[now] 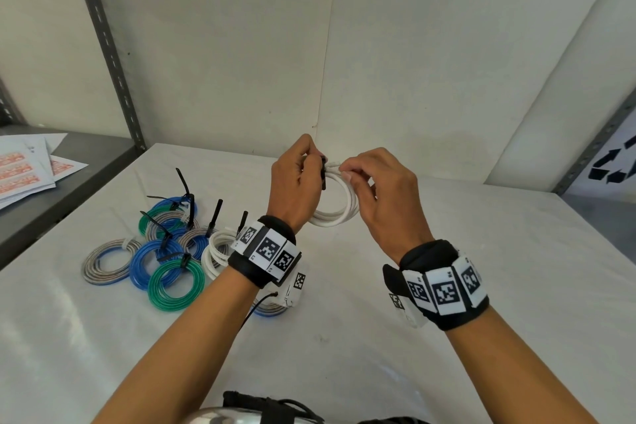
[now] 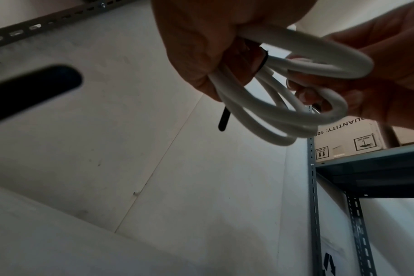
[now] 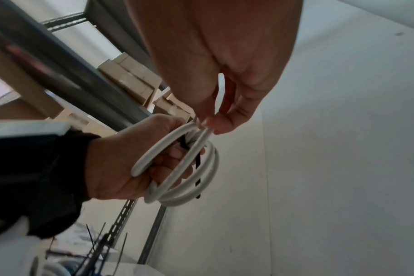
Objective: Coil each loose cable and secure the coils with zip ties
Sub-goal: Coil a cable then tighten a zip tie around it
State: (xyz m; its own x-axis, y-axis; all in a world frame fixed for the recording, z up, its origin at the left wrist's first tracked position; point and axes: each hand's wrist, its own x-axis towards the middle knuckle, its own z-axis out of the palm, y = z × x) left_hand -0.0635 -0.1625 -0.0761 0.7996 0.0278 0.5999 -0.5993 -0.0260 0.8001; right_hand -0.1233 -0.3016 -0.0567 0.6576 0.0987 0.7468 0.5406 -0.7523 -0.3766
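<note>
I hold a white cable coil (image 1: 335,213) in the air above the white table (image 1: 447,286), near the back wall. My left hand (image 1: 315,162) grips the coil's top left part together with a black zip tie (image 1: 323,173). The tie wraps the strands (image 2: 264,61) and its tail (image 2: 223,121) hangs down. My right hand (image 1: 344,170) pinches the coil's top, where a cable end (image 3: 202,128) sits between thumb and fingertips (image 3: 215,125). In the right wrist view the left hand (image 3: 121,162) shows with the coil (image 3: 210,168) looped over its fingers.
Several tied coils lie on the table's left: blue (image 1: 151,258), green (image 1: 175,280), silver (image 1: 106,260) and white (image 1: 215,255), with black tie tails sticking up. Papers (image 1: 24,165) lie on a grey shelf at left. A slotted steel post (image 1: 110,55) stands behind.
</note>
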